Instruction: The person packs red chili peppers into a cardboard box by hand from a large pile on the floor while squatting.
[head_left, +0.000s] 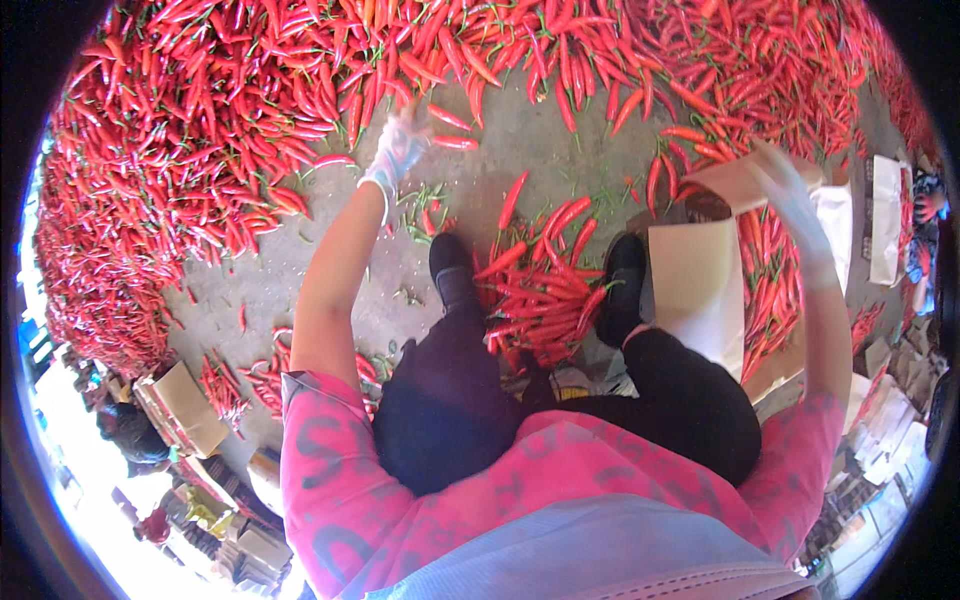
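My left hand (401, 146), in a thin whitish glove, reaches out over the concrete floor at the near edge of a large heap of red chili peppers (247, 112). One red chili (454, 142) lies right at its fingers; whether they grip it is unclear. My right hand (791, 195), also gloved and blurred by motion, is above the raised flap of an open cardboard carton (697, 277). Inside the carton lie many red chilies (769, 277) with green stems. The fingers of that hand are too smeared to read.
A smaller chili pile (540, 307) lies between my black shoes. Green stems and scraps (420, 214) litter the floor (390, 277). Another white carton (886, 217) stands at far right near a person (928, 232). At lower left are cardboard boxes (191, 409) and another person (135, 433).
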